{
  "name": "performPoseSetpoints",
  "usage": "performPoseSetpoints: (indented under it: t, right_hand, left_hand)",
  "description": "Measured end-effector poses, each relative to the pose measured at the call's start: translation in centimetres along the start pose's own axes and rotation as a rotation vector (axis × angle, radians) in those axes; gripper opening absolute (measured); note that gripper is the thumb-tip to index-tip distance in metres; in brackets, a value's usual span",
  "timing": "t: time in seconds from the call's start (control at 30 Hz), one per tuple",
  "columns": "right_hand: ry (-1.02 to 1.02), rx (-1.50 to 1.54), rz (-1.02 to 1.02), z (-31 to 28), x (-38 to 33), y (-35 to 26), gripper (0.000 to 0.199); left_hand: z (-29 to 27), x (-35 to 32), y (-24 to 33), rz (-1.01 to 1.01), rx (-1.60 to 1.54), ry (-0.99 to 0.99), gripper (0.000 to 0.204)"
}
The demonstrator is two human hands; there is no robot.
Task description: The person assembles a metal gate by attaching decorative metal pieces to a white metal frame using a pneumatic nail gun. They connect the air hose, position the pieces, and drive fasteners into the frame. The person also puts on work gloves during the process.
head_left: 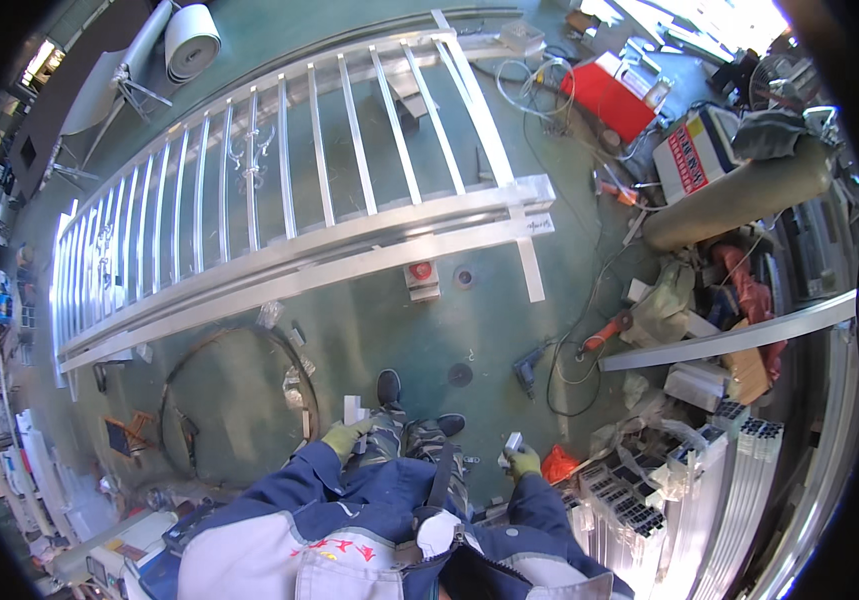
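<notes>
My left hand [345, 438], in a yellow-green glove, is closed on a short pale metal piece [353, 410] beside my left thigh. To the right of my legs, my right hand [523, 461], gloved the same way, grips a small silver metal block [512, 442]. Both pieces are too small to tell more exactly. Ahead lies a long silver metal railing [289, 180] with many upright bars and a few scroll ornaments [249, 160]. Neither hand touches it. On the floor close to its near rail stands a small white box [422, 281] with a red round mark.
A blue drill [525, 372] and an orange angle grinder [605, 332] lie on the floor with cables. A dark hose loop [171, 385] curves at left. Stacked aluminium profiles [639, 510] stand near my right. Beyond are a gas cylinder [739, 200] and a red box [609, 100].
</notes>
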State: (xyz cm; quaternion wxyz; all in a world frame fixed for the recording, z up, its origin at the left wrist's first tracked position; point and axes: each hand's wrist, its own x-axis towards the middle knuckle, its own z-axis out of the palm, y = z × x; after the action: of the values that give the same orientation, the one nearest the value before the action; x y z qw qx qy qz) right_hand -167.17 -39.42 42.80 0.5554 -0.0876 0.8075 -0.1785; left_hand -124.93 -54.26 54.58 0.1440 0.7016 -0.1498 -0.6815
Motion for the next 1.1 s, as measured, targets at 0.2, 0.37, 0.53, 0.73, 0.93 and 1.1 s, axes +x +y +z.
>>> performPoseSetpoints:
  t: [0.2,0.37,0.53,0.73,0.93,1.1]
  right_hand:
    - [-0.066,-0.138,-0.36,6.0,0.0,-18.6,0.036]
    - [-0.174,-0.17,-0.531,13.1,-2.2,-27.8,0.049]
    - [-0.21,-0.502,-0.58,18.4,-3.8,-31.5,0.056]
    - [-0.22,-0.804,-0.543,20.4,0.6,-33.5,0.063]
    - [-0.193,-0.865,-0.604,21.8,5.6,-41.6,0.054]
    - [-0.078,-0.872,-0.637,23.6,9.2,-49.9,0.042]
  left_hand:
    - [-7.6,0.4,0.4,0.177,-0.301,0.059,0.022]
    - [-11.8,0.5,1.3,0.241,-0.387,0.156,0.025]
    - [-13.2,-0.6,0.0,0.191,-0.512,0.292,0.022]
    - [-10.4,-2.0,-2.8,0.057,-0.663,0.35,0.026]
    - [-8.3,-2.0,-4.5,-0.159,-0.545,0.419,0.036]
    - [-5.1,-2.3,-0.8,-0.195,-0.439,0.479,0.034]
